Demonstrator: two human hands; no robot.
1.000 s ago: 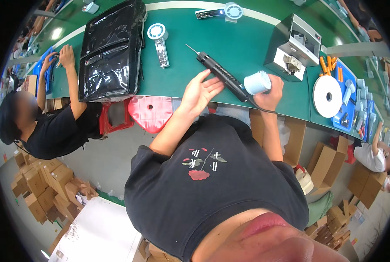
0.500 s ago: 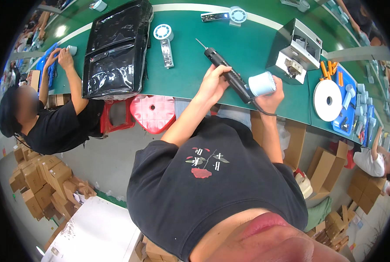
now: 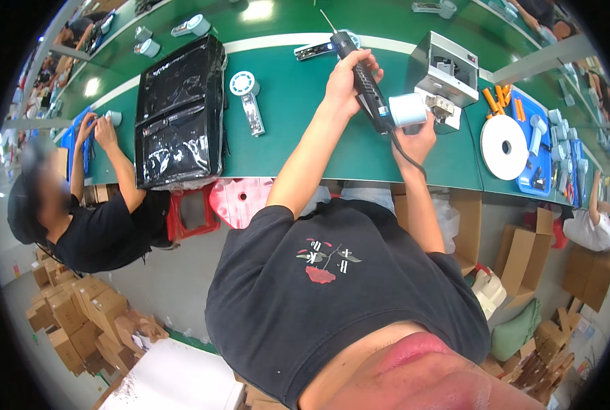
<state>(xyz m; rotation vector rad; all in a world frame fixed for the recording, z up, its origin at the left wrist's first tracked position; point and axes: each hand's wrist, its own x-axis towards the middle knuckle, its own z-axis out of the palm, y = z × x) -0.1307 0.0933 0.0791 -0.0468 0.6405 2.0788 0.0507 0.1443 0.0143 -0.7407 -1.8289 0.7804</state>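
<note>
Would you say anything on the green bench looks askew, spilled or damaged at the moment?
Nothing looks spilled or broken. The one loose end is the black plastic bag, whose near edge hangs over the front of the green bench. The left hand holds the black electric screwdriver; the right hand holds a pale blue cylindrical part.

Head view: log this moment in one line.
left hand: grips black electric screwdriver | right hand: holds pale blue cylinder | green bench

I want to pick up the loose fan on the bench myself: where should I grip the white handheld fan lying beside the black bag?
Probably by its straight handle, coming from above with fingers across its narrow width. The handheld fan lies flat on the green bench, round head away from the person, handle pointing toward them, clear of the black bag.
</note>
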